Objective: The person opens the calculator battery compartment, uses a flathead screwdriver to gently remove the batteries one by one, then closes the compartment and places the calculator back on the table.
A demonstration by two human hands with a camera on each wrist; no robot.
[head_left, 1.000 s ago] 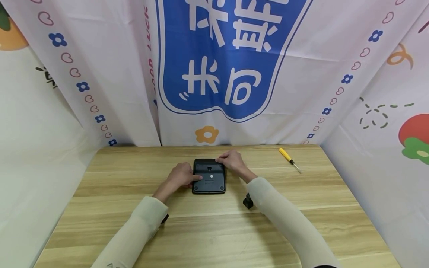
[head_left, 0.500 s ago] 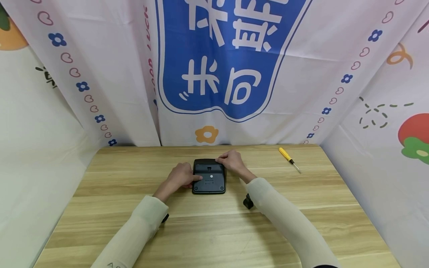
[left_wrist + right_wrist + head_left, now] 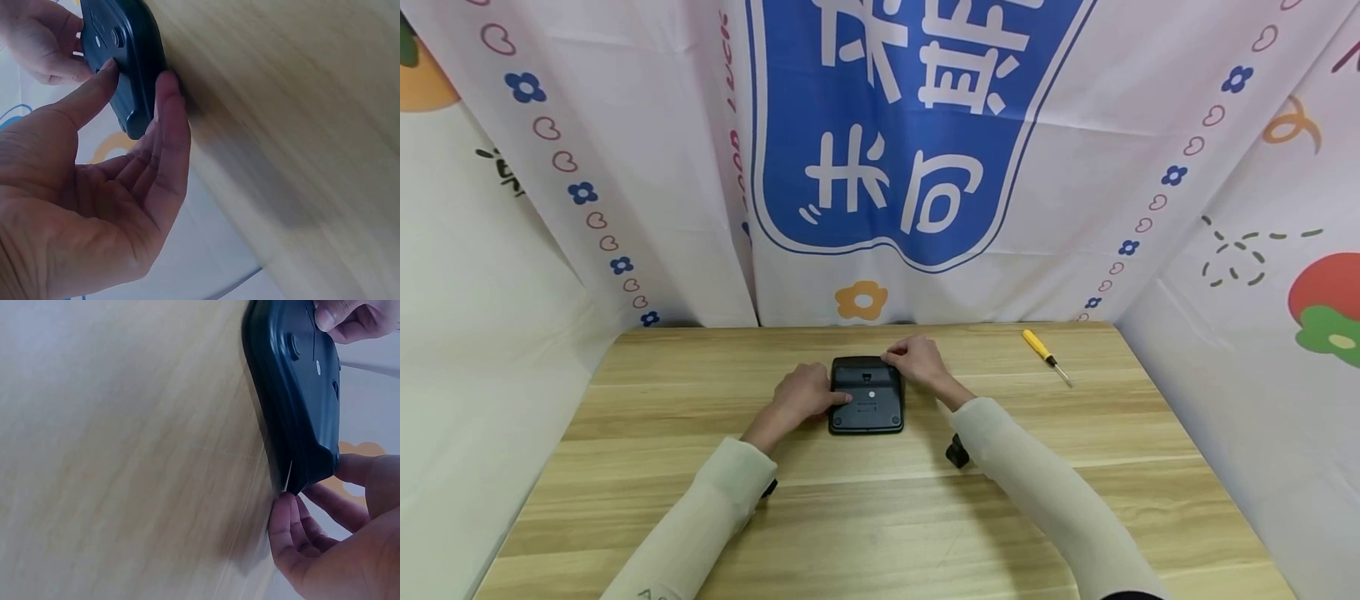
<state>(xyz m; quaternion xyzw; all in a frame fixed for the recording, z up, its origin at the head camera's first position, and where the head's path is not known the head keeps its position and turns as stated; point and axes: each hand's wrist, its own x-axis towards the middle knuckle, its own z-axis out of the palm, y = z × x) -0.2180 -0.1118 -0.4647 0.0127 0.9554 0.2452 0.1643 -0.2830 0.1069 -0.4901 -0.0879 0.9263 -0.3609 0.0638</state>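
Observation:
A black desk calculator (image 3: 868,414) lies back side up at the far middle of the table, with a small battery cover, a white dot and round feet showing. My left hand (image 3: 802,392) grips its left edge; the thumb rests on the back, and the fingers reach under the side in the left wrist view. At the far right corner my right hand (image 3: 922,365) pinches the calculator between thumb and fingers. A thin pale line (image 3: 289,476) runs from the right fingertips along that corner in the right wrist view. The front face is hidden.
A yellow-handled screwdriver (image 3: 1037,344) lies at the back right of the wooden table (image 3: 880,533). White printed cloth (image 3: 700,275) hangs right behind the table's far edge and along both sides.

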